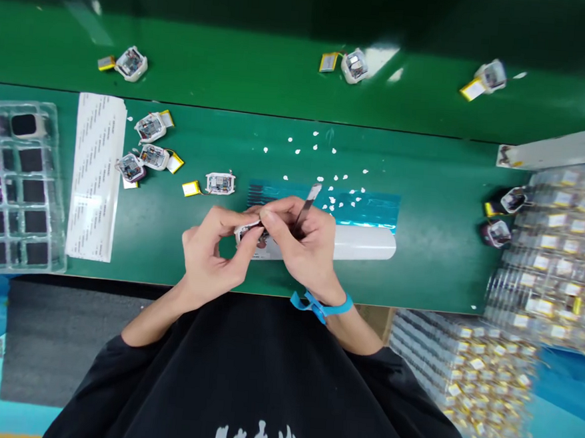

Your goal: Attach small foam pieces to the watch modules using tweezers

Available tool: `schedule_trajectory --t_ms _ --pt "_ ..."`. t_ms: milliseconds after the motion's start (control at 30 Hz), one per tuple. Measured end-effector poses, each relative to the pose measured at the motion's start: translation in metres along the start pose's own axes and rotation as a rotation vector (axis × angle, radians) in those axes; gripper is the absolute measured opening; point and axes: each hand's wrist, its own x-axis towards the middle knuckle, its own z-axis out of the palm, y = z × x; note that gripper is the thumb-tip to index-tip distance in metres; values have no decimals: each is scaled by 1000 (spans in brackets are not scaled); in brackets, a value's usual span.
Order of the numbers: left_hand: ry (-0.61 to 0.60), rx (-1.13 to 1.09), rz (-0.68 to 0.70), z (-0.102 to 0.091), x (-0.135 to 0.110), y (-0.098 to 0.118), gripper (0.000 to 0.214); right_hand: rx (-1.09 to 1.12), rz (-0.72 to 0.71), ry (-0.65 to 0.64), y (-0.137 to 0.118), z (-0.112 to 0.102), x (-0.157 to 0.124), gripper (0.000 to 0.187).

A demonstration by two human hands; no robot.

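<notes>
In the middle of the bench, my left hand (220,254) is closed around a small white-rimmed watch case (244,230) with electronics inside. My right hand (304,240) meets it from the right, its thumb and index finger pinched at the case's edge. Tweezers (307,207) are tucked in that same hand, pointing up and away. Fingers hide most of the case. Beneath the hands lie a blue film strip (368,209) and a rolled white sheet (365,244). Small white stickers (331,189) are scattered just beyond the right hand.
Several opened watch cases (220,183) with yellow-edged batteries lie on the green bench (438,209) and the moving-looking far strip (233,68). A clear tray (51,229) and a printed label sheet (94,185) are at left. Stacked trays of parts (550,264) stand at right.
</notes>
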Motion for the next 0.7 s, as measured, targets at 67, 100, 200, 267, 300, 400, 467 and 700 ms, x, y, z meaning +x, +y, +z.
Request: schedule_trajectory --t_ms 67,100,200,267,300,400,467,700 --pt "-24 -6 -22 -1 -3 0 12 -29 3 10 3 -4 -3 42" --pt "-47 -4 -48 -2 -6 0 11 -71 -13 3 5 -9 -5 42" --pt "-131 66 -107 -12 -16 -2 7 -182 -129 32 10 -30 -15 48" --pt "-205 131 -94 -19 -24 -6 8 -279 -195 138 14 -47 -25 57" --pt "-241 165 -77 -22 -29 -9 9 -338 -202 171 16 -54 -30 61" --pt "-340 283 -71 -24 -42 -16 9 -458 -127 108 22 -71 -45 63" --pt "-373 341 -78 -22 -48 -20 9 -494 -69 7 26 -77 -53 54" --pt "-401 399 26 -21 -56 -21 18 -529 -142 -48 39 -82 -59 40"
